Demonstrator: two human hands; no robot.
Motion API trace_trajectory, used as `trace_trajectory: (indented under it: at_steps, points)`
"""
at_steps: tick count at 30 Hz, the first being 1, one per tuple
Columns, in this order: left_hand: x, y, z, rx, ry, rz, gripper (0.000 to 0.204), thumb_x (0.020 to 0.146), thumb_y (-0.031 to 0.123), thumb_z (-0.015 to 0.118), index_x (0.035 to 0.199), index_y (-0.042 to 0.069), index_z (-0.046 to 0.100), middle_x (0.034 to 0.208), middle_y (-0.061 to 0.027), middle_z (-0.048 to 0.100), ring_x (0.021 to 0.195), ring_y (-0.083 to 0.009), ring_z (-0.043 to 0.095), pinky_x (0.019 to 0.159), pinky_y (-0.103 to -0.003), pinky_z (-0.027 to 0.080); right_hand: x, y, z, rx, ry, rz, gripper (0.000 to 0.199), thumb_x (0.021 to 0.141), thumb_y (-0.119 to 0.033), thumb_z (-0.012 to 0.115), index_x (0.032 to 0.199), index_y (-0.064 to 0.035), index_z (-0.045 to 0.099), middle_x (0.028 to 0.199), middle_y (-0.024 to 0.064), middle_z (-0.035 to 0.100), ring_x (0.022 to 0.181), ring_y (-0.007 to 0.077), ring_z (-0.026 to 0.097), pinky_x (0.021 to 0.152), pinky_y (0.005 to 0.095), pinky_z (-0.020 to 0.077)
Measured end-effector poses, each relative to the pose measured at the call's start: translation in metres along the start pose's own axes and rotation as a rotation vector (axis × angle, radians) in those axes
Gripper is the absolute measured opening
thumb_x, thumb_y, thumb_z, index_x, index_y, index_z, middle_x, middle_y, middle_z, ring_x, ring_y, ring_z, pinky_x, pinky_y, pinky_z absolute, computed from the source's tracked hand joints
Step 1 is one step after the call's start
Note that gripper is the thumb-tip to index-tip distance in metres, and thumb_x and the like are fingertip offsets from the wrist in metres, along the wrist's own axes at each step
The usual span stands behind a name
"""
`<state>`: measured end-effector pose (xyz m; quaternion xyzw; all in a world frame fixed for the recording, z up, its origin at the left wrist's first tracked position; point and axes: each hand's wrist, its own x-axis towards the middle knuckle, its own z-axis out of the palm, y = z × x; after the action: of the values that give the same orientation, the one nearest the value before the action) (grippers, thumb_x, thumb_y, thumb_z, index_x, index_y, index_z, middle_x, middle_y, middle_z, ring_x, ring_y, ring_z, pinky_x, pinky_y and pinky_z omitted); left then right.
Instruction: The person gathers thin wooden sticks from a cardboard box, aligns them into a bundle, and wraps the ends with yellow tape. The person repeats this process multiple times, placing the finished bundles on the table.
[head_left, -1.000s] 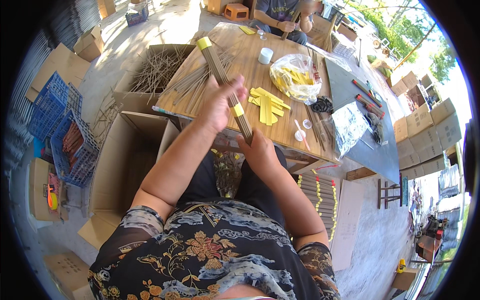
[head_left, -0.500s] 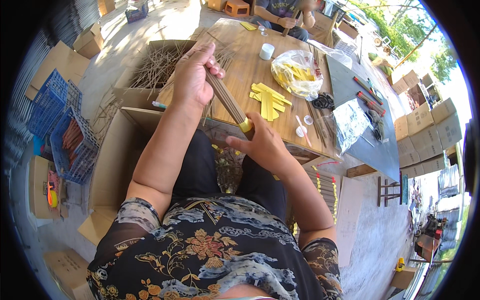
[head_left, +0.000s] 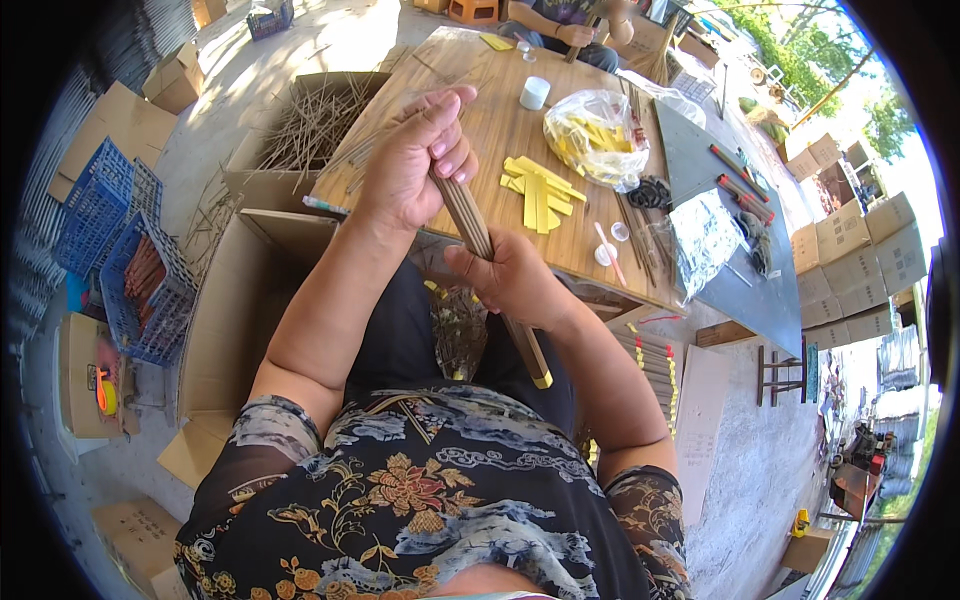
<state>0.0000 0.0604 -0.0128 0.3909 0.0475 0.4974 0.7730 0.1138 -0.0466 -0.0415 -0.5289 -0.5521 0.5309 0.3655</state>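
Observation:
I hold a bundle of thin brown incense sticks slantwise over my lap, just off the table's near edge. My left hand is closed around its upper part. Lower down, my right hand wraps the middle of the bundle, thumb lying across the sticks. A yellow paper band circles the low end, close to my shirt. Flat yellow paper strips lie piled on the wooden table beyond my right hand.
Left of the table stands a carton of loose sticks, with an open carton nearer me. A clear bag of yellow strips, a white jar and a dark board are rightward. Another person's hand shows opposite.
The bundle's banded end has moved down toward my lap. My right hand, earlier beside the yellow band, now closes around the middle of the sticks. My left hand shifted slightly right.

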Motion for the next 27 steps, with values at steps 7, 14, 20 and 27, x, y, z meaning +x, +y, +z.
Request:
trace_trajectory:
  at_steps: [7, 14, 20, 27]
  points:
    - [-0.004, -0.015, -0.013, -0.015, 0.074, -0.069, 0.025, 0.086, 0.019, 0.053, 0.102, 0.000, 0.052, 0.050, 0.0063, 0.033, 0.039, -0.0045, 0.031, 0.040, -0.021, 0.031, 0.004, 0.012, 0.001, -0.079, 0.042, 0.012, 0.024, 0.085, -0.023, 0.055, 0.081, 0.0007, 0.051, 0.059, 0.0019, 0.049, 0.055, 0.0093, 0.046, 0.050, 0.0271, 0.0404]
    - [0.002, -0.009, 0.006, 0.029, 0.101, -0.038, 0.053, 0.085, 0.038, 0.052, 0.120, 0.003, 0.035, 0.071, -0.0060, 0.047, 0.064, -0.0172, 0.048, 0.064, -0.032, 0.041, 0.005, 0.009, -0.004, -0.099, 0.124, -0.021, 0.026, 0.085, -0.024, 0.055, 0.083, 0.0008, 0.050, 0.058, 0.0013, 0.049, 0.050, 0.0085, 0.046, 0.046, 0.0256, 0.0394]
    - [0.000, -0.012, 0.002, -0.120, -0.010, -0.031, 0.065, 0.085, 0.051, 0.043, 0.126, 0.001, 0.031, 0.109, -0.0249, 0.052, 0.103, -0.0335, 0.052, 0.092, -0.045, 0.041, -0.008, 0.000, -0.013, -0.061, 0.114, -0.030, 0.027, 0.084, -0.025, 0.056, 0.081, 0.0009, 0.049, 0.056, 0.0018, 0.049, 0.048, 0.0095, 0.046, 0.045, 0.0260, 0.0392]
    - [-0.007, -0.020, 0.015, 0.205, -0.096, -0.002, 0.023, 0.085, 0.019, 0.056, 0.098, 0.000, 0.055, 0.079, -0.0107, 0.060, 0.075, -0.0223, 0.059, 0.073, -0.035, 0.047, -0.026, 0.010, -0.029, -0.014, 0.120, -0.187, 0.032, 0.077, -0.028, 0.065, 0.076, 0.0007, 0.051, 0.060, 0.0042, 0.054, 0.052, 0.0114, 0.051, 0.049, 0.0287, 0.0433]
